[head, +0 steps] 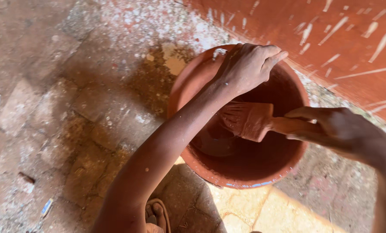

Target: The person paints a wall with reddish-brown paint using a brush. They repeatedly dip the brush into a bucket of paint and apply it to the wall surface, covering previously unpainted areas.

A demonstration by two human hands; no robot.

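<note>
A round bucket [188, 88] coated in red-brown paint stands on the floor below me. My left hand [249, 64] grips its far rim, the arm reaching across the opening. My right hand [335, 127] holds the handle of a wide paintbrush [249, 121] soaked in the same red-brown paint. The bristles point left, inside the bucket just above the dark paint at the bottom.
A red-brown painted wall [331, 39] with pale scratch marks rises at the upper right, close behind the bucket. The stone floor [72, 108] is speckled with white and red paint. A sandalled foot [158, 215] shows at the bottom edge.
</note>
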